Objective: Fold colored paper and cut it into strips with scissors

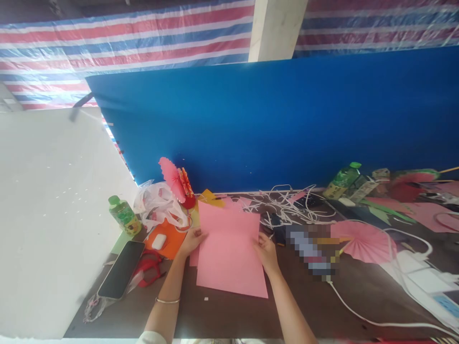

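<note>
The left forearm (168,290) is reaching forward and slanting inward, its bare skin showing beyond a pale sleeve (151,337). The left hand (192,241) is pinching, its fingers curling in. The right forearm (289,306) is slanting inward from the opposite side, bare too, and the right hand (267,250) is mirroring that pinch. The two hands are facing each other, resting apart.

A plain pink sheet of paper (231,260) is spanning the gap between the left hand (192,240) and the right hand (265,249), its long sides resting in their fingers. Its far edge is reaching beyond both hands; its near edge is lying closer to the person than either.
</note>
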`<state>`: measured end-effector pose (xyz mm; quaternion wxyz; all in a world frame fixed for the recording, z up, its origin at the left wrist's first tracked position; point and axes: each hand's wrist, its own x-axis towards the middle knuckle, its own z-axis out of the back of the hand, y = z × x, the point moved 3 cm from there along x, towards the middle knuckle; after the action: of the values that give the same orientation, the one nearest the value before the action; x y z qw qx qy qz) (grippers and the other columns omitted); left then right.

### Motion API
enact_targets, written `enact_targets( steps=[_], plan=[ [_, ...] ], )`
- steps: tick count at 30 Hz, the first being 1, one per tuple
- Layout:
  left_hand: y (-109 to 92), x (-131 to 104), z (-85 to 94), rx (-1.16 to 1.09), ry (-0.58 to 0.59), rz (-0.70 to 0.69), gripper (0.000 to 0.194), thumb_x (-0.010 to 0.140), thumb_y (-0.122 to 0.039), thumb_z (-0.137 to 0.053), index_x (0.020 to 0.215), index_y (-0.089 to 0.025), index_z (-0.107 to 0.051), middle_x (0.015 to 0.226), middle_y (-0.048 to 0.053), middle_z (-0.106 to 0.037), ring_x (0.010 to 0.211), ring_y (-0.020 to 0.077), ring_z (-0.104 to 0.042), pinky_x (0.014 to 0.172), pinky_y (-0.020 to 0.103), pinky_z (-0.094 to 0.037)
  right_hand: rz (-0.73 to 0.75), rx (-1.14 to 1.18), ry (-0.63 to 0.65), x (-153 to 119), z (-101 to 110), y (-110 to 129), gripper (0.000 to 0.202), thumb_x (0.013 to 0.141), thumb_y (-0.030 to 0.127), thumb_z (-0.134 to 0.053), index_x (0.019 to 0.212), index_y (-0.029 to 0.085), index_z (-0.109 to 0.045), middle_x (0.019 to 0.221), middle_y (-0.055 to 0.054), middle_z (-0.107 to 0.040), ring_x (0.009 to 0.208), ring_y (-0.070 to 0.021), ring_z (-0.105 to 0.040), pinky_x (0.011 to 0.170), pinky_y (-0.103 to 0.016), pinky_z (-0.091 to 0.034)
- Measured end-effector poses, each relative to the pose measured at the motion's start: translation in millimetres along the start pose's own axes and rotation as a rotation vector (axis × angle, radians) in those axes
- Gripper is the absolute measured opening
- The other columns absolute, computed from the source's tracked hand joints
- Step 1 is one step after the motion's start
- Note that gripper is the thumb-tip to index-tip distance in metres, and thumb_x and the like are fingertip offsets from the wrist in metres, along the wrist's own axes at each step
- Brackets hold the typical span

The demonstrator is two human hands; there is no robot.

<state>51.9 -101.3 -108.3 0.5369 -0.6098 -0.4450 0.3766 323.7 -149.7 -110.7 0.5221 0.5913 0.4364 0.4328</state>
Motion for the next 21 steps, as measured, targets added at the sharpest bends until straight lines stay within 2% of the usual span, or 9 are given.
enact_targets(
  steps=[4,6,10,12,16,18,21],
  plan=[
    [2,-1,2.6,-0.017,-0.031,0.026,0.047,0.066,-0.043,-0.069,0.100,-0.011,-0.062,0.089,0.010,-0.068,0.079,0.0207,-0.064,0.073,0.032,-0.050,0.153,-0.081,-0.161,2,15,-2,0.050,0.073,0.044,-0.059,0.115,0.019,-0.050,0.111,-0.013,-0.062,0.083,-0.0225,-0.065,0.071,-0.035,-0.053],
    [3,-1,4.2,-0.046,-0.044,0.046,0.050,0.066,-0.042,-0.069,0.103,-0.011,-0.060,0.092,0.011,-0.068,0.080,0.0216,-0.064,0.075,0.034,-0.050,0.219,-0.137,-0.164,2,18,-3,0.042,0.080,0.042,-0.050,0.115,0.020,-0.051,0.117,-0.013,-0.057,0.086,-0.0218,-0.064,0.075,-0.038,-0.052],
    [4,-2,5.9,-0.097,-0.083,0.092,0.054,0.062,-0.040,-0.073,0.104,-0.010,-0.058,0.098,0.014,-0.066,0.085,0.0240,-0.064,0.079,0.037,-0.049,0.307,-0.260,-0.033,4,15,-1,0.024,0.077,0.037,-0.053,0.092,0.023,-0.066,0.115,-0.009,-0.058,0.107,-0.0249,-0.055,0.092,-0.043,-0.042],
    [4,-3,6.3,-0.101,-0.112,0.090,0.061,0.062,-0.039,-0.073,0.113,-0.012,-0.053,0.102,0.014,-0.065,0.088,0.0240,-0.063,0.081,0.037,-0.049,0.285,-0.240,0.042,5,12,0,0.019,0.075,0.034,-0.057,0.085,0.024,-0.069,0.121,-0.008,-0.055,0.113,-0.0257,-0.050,0.096,-0.043,-0.039],
    [1,-2,9.6,-0.067,-0.208,-0.031,0.080,0.061,-0.035,-0.075,0.130,-0.023,-0.036,0.116,0.011,-0.058,0.099,0.0224,-0.059,0.083,0.035,-0.048,0.170,-0.079,0.170,2,5,2,0.032,0.072,0.034,-0.063,0.103,0.027,-0.065,0.139,-0.005,-0.037,0.119,-0.0253,-0.045,0.096,-0.038,-0.041],
    [1,-1,11.2,0.015,-0.215,-0.059,0.071,0.060,-0.033,-0.075,0.124,-0.022,-0.044,0.116,0.010,-0.058,0.101,0.0216,-0.057,0.084,0.033,-0.046,0.133,-0.012,0.215,-1,2,4,0.042,0.072,0.035,-0.064,0.113,0.029,-0.059,0.144,-0.003,-0.026,0.119,-0.0247,-0.045,0.097,-0.037,-0.040],
    [4,1,13.0,0.088,-0.169,-0.014,0.045,0.059,-0.031,-0.073,0.100,-0.015,-0.062,0.101,0.010,-0.064,0.092,0.0217,-0.059,0.078,0.031,-0.046,0.107,-0.043,0.258,-7,-2,10,0.049,0.071,0.035,-0.066,0.118,0.031,-0.055,0.148,0.000,-0.016,0.125,-0.0255,-0.037,0.100,-0.040,-0.036]
  ],
)
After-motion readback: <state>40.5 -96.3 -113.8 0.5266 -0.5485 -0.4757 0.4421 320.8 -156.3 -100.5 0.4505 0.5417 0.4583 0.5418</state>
